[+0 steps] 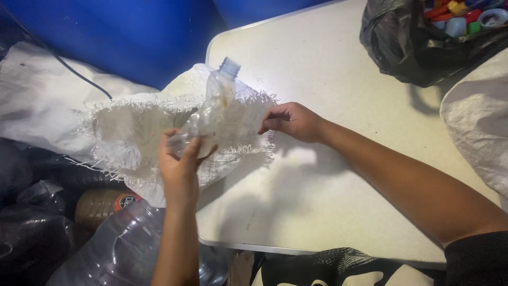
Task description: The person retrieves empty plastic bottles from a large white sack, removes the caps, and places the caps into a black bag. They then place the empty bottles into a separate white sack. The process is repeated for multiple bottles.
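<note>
My left hand (180, 159) grips the bottom of a crushed clear plastic bottle (211, 108) with a pale blue neck ring, held tilted over the open mouth of a white woven sack (132, 127). My right hand (293, 121) pinches the frayed rim of that sack at its right side, holding it open at the table's left corner. The bottle has a brownish stain inside near its neck.
A white table (328, 175) spreads to the right. A black bag (407, 47) with coloured caps sits at its far right, another white sack (479, 122) beside it. Large clear bottles (116, 249) and dark bags lie lower left; blue wall behind.
</note>
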